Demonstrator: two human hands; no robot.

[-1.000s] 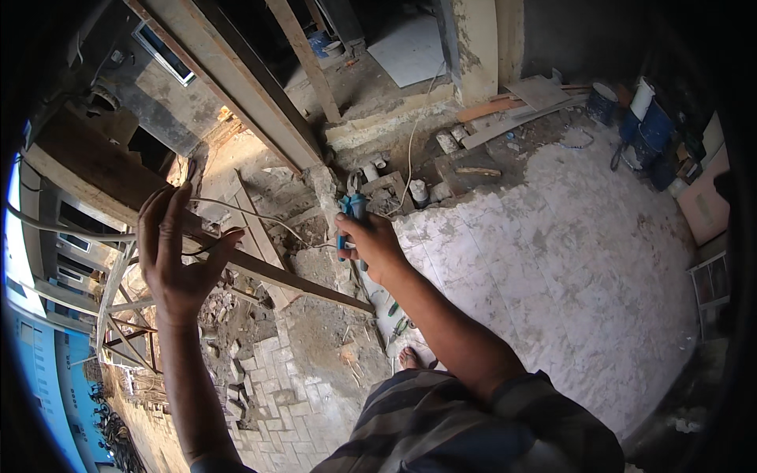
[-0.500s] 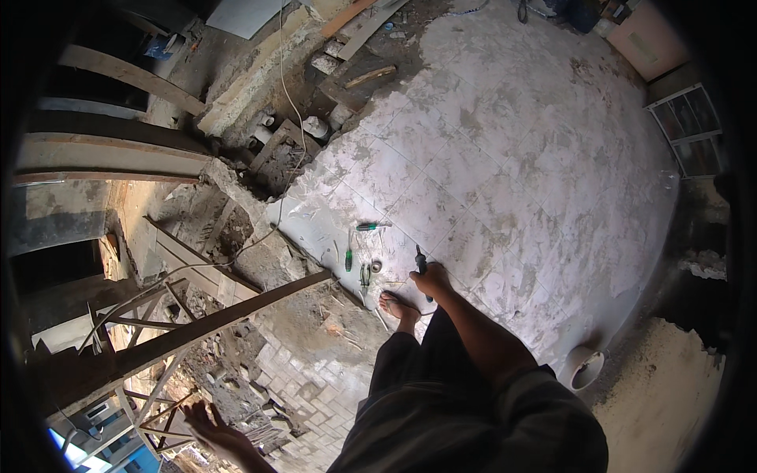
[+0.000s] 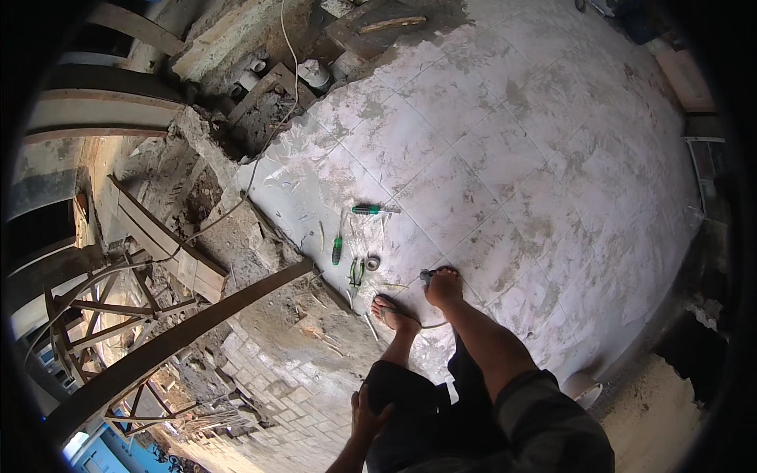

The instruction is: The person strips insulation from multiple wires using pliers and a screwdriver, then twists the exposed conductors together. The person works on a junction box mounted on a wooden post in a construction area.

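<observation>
My right hand [image 3: 444, 288] is closed round a dark hand-held tool [image 3: 426, 277], drill-like in shape, low over the tiled floor; most of its body is hidden by the hand. My left hand [image 3: 367, 414] rests on my left leg, thumb and fingers apart, holding nothing. Left of the tool, on the floor, lie a green-and-black screwdriver [image 3: 366, 210], a second green-handled screwdriver [image 3: 337, 251], green-handled pliers [image 3: 357, 272] and a small grey roll [image 3: 373, 262], perhaps tape. My sandalled left foot [image 3: 394, 314] stands just below them.
Whitish, stained tiles [image 3: 481, 150] cover the floor ahead and right. A long wooden beam [image 3: 189, 344] slants in from the left. Beyond the broken floor edge are rubble, pipe ends [image 3: 314, 75] and a loose cable [image 3: 292, 110]. A white pipe [image 3: 582, 389] stands at lower right.
My left hand has come from the far lower left onto my leg. My right hand has moved slightly right, and the tool now shows less. The whole view has shifted.
</observation>
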